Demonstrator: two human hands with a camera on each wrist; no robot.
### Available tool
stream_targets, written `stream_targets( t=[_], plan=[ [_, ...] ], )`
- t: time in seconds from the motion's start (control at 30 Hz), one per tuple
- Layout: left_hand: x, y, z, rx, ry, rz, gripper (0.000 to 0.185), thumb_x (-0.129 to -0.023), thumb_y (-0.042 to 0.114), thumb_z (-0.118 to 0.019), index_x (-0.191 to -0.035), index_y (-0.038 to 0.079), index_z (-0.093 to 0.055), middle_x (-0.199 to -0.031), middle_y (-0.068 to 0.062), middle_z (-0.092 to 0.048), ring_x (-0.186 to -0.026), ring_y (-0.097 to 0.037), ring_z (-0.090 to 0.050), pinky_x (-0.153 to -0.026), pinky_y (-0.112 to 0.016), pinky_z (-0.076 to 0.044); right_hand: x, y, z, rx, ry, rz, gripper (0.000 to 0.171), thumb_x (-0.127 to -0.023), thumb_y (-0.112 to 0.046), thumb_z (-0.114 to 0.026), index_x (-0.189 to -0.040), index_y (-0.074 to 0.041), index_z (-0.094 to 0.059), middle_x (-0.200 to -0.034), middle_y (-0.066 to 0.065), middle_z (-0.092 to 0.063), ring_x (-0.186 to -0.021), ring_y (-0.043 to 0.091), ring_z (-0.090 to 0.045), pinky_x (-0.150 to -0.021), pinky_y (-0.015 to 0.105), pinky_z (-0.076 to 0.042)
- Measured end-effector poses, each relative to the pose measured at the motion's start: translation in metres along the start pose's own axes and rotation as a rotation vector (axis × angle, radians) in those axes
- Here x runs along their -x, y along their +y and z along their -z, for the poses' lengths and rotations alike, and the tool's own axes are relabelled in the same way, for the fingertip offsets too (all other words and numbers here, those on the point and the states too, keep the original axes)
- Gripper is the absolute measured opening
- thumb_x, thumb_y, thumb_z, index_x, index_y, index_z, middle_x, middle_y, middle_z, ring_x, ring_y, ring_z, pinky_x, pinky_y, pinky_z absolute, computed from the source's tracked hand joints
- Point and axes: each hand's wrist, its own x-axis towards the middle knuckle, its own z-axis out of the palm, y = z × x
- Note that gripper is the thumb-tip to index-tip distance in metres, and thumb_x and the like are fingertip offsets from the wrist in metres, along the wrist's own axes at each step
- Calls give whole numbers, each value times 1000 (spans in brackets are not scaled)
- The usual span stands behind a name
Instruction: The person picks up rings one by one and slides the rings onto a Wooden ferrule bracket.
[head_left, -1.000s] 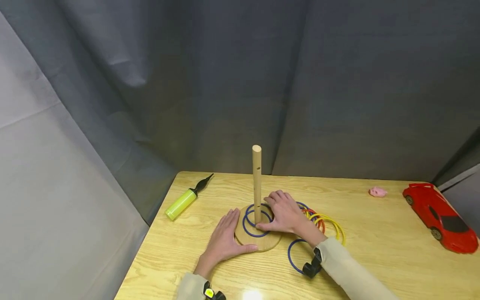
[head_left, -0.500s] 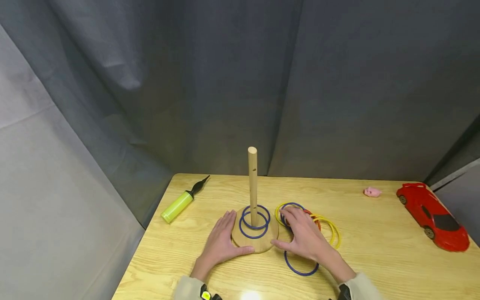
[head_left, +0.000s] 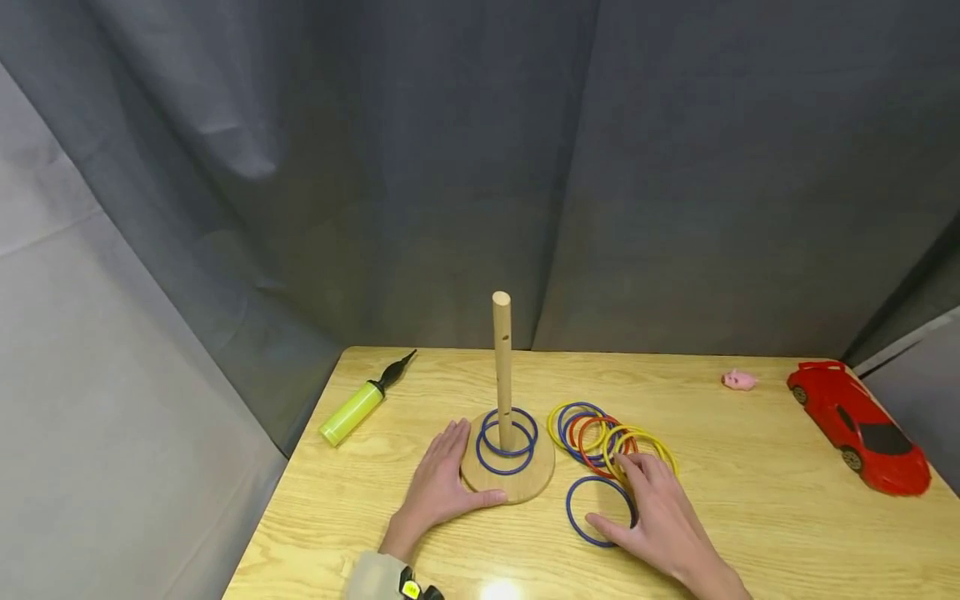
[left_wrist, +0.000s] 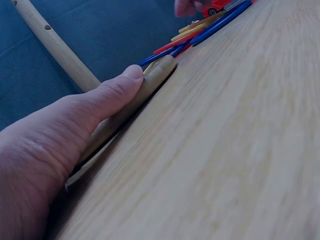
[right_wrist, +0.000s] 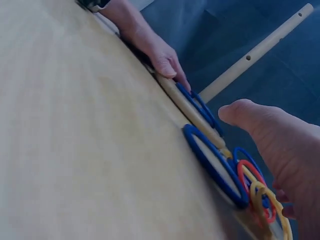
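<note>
- Fingers of the left hand (head_left: 442, 487) lie flat and pretty much straight on the table (head_left: 765, 517), with the thumb pressed along the near-left rim of the round wooden base (head_left: 525, 487). The left wrist view shows the thumb tip (left_wrist: 131, 75) right up against that edge.
- Right hand (head_left: 663, 521) is lying loosely spread over the single blue ring (head_left: 588, 504) that sits flat on the table just right of the base. Thumb touches its near edge and the fingertips (head_left: 628, 467) reach up to the ring pile. Nothing is pinched or lifted as far as I can see.
- Upright wooden peg (head_left: 502, 367) rises from the middle of the base, with two small holes in its side.
- Two blue rings (head_left: 483, 458) are around the peg, lying on the base.
- Loose pile of rings (head_left: 581, 433) (yellow, blue, red, orange, overlapping) sits right of the base, just beyond the right hand.
- Lime-green hand pump (head_left: 352, 410) with a black nozzle lies near the far-left corner of the table.
- Small pink toy (head_left: 738, 381) and a red toy car (head_left: 858, 425) sit well apart on the far right.
- No readable writing, logos or labels on anything, car included.
</note>
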Motion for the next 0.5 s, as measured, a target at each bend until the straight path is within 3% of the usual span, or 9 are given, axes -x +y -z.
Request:
stream_targets(
  t=[0.27, 0.5],
  plan=[
    [-1, -1, 2, -8, -2, 2, 141, -66, 98, -61, -167, 8, -22, -173, -9, -25, -161, -24, -17, -131, -43, -16, 21, -5, -8, 40, -47, 9, 95, -68, -74, -85, -131, -6, -67, -109, -1, -57, -94, 13, -52, -77, 39, -49],
    [-1, 0, 2, -7, 1, 1, 141, -66, 98, -61, -167, 8, -22, -173, -9, -25, -161, -24, -17, -131, -43, -17, 23, -4, -12, 63, -55, 22, 95, -70, -74, -84, -132, -4, -67, -108, 1, -56, -95, 14, -51, -79, 41, -49]
  ],
)
